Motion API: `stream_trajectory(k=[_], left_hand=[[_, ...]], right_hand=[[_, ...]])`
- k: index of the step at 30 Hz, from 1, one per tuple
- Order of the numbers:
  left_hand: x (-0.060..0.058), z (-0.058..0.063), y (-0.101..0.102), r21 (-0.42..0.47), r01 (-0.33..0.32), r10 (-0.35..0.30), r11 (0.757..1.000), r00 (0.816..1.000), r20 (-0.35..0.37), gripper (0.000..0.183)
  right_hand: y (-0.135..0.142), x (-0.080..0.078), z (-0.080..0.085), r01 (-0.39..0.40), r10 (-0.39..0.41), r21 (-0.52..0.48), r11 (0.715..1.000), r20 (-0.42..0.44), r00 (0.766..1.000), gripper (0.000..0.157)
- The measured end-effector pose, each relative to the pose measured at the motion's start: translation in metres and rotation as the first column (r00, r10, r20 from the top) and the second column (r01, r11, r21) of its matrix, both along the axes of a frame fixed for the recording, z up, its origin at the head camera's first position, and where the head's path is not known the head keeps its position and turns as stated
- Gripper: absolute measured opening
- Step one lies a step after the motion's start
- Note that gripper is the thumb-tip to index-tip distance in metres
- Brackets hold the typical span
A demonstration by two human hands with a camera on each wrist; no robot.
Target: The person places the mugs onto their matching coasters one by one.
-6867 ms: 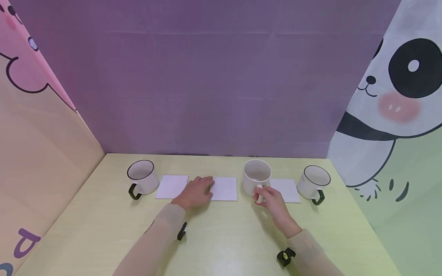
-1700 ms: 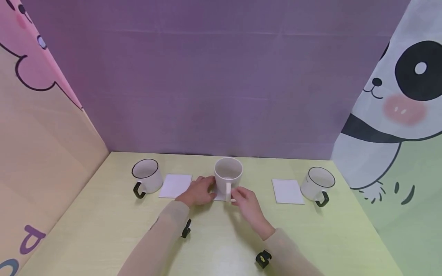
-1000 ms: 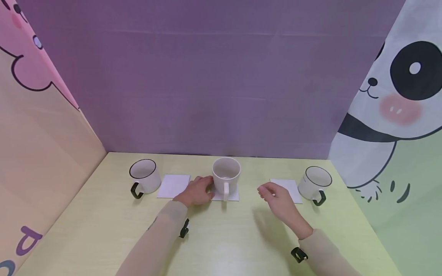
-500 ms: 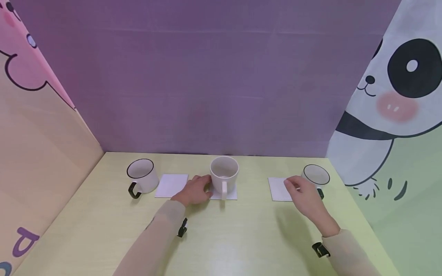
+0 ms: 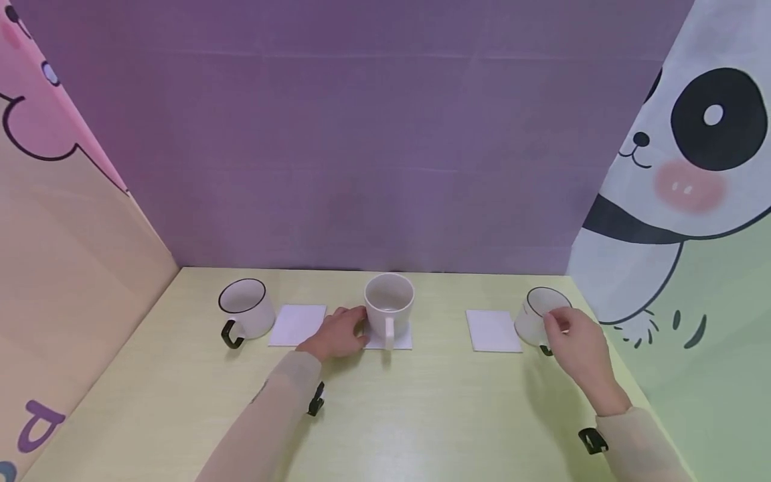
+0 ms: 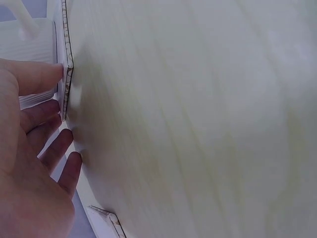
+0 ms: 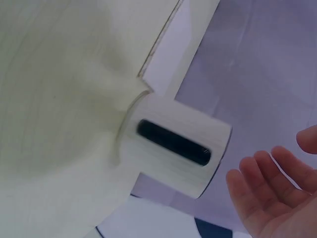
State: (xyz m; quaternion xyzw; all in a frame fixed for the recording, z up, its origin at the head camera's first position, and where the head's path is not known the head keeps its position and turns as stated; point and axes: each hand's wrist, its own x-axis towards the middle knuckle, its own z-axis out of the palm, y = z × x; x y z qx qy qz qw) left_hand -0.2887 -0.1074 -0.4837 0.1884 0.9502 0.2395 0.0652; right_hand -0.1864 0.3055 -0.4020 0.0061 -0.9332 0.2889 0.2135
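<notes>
In the head view, the left hand point(image 5: 340, 333) rests at the left edge of the middle white square coaster point(image 5: 405, 341). The left wrist view has the thumb point(image 6: 42, 77) at that coaster's corner, other fingers along its side. An all-white mug point(image 5: 389, 301) stands upright on this coaster, its handle facing the person. The right hand point(image 5: 579, 348) hovers at the near side of the right black-rimmed mug point(image 5: 530, 324), overlapping it in the head view. From the right wrist, its loosely bent fingers hold nothing, apart from the mug's rim; the black handle point(image 7: 173, 142) shows.
Another black-rimmed mug point(image 5: 255, 318) with a black handle stands at the far left. Beside it lies a white coaster point(image 5: 296, 325); a further coaster point(image 5: 492, 331) lies left of the right mug. A purple backdrop point(image 5: 373, 167) borders the pale table point(image 5: 409, 422).
The right hand brought the all-white mug left onto the middle coaster, let go of its handle, then moved right to the black-rimmed mug. The left hand stayed at the middle coaster.
</notes>
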Motion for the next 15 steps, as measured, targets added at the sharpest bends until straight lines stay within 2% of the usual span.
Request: stream_trajectory(k=[7,11,15], left_hand=[[-0.002,-0.005,-0.002,-0.005,-0.001,0.001,1.0,1.0,-0.007,0.057],[-0.003,-0.007,-0.002,-0.007,0.0,0.0,1.0,1.0,-0.013,0.058],[-0.002,-0.005,-0.003,0.001,-0.008,0.008,1.0,1.0,-0.005,0.06]], right_hand=[[0.017,-0.002,-0.011,0.092,-0.091,-0.01,0.996,0.067,0.994,0.036],[0.023,-0.002,-0.017,0.114,-0.112,-0.012,0.993,0.131,0.985,0.041],[0.028,-0.004,-0.024,0.123,-0.112,-0.041,0.991,0.215,0.97,0.046]])
